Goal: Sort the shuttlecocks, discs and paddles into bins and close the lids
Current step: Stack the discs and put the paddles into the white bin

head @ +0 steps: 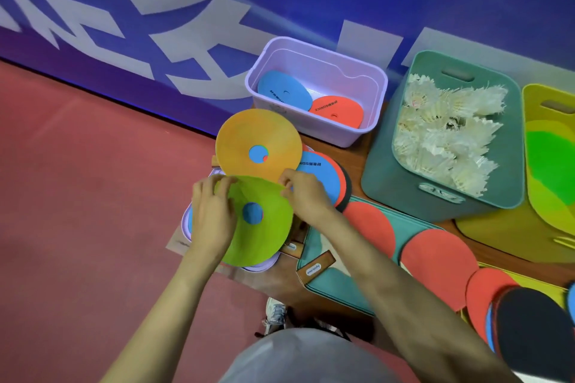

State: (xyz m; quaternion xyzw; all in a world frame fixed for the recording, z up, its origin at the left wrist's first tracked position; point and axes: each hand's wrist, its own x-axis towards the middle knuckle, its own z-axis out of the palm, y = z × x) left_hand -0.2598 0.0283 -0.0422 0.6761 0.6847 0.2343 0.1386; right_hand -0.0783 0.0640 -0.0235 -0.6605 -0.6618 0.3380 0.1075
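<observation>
Crowding red paddles beside green disc

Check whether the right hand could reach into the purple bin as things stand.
Probably yes. The purple bin stands open just beyond the orange disc, with nothing upright between. The right hand pinches the green disc, so it would carry or release that.

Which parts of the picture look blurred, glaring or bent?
Head view: the white feather shuttlecocks are nearly washed out; a sheen lies on the lilac plastic bin; the yellow bin at the right edge looks smeared and bent.
</observation>
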